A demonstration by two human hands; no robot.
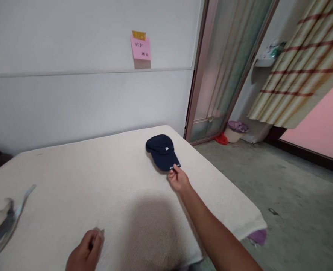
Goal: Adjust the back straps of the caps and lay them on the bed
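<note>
A dark navy baseball cap (161,150) with a small white emblem is at the far right part of the cream-covered bed (70,180). My right hand (178,178) pinches the front edge of its brim between thumb and fingers. Whether the cap rests on the cover or hangs just above it, I cannot tell. Low in the view, my left hand (85,250) is curled over the cover with thumb and forefinger together. Nothing shows clearly in its fingers, and its underside is hidden.
At the left edge lies a blurred grey and white item with a strap (5,222). A pink note (140,48) is taped to the white wall behind. Right of the bed are a sliding glass door (225,56), a bin (234,132), a red bag (221,139) and a curtain (301,67).
</note>
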